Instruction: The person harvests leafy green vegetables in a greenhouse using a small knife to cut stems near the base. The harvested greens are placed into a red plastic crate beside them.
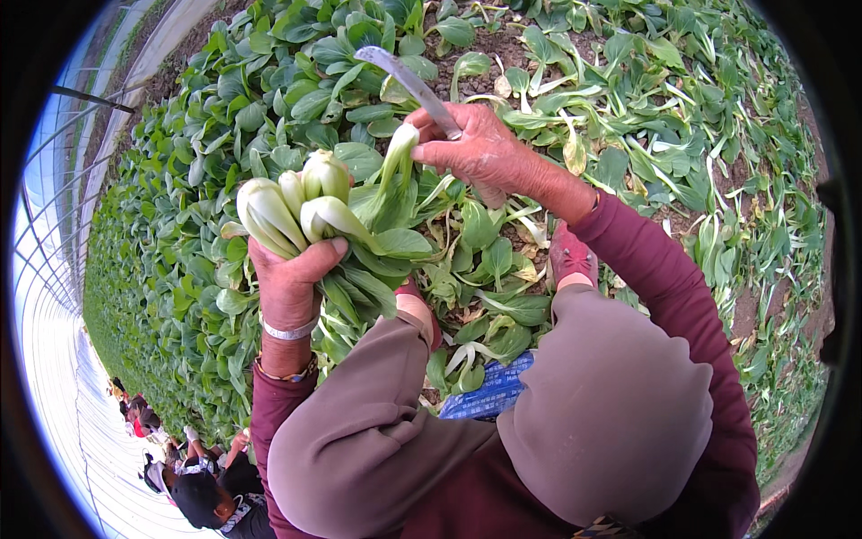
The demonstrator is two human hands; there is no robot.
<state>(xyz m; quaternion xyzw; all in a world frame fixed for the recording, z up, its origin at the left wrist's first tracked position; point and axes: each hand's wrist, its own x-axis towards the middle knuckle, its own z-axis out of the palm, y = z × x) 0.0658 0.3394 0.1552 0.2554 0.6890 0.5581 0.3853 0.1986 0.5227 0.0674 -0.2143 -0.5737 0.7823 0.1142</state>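
My left hand (286, 273) grips a bunch of bok choy heads (326, 178), with the pale cut bases upward and the green leaves hanging down towards my knee. A curved metal blade (407, 81), like that of a sickle or harvesting knife, sticks out of my right hand (465, 145) and points up and left; its handle is hidden in the fist. At the thumb and fingertips of that same hand is the pale end of a bok choy stalk (399, 155), its leaf drooping beside the bunch. Loose leaves (498, 259) lie on the soil below.
Dense standing bok choy (195, 175) fills the left side. Cut leaves (660, 155) litter the ground at right. A blue printed plastic bag (488, 394) lies between my legs, near my red shoe (572, 256). Other people (202, 492) crouch at lower left, beside the greenhouse film (60, 377).
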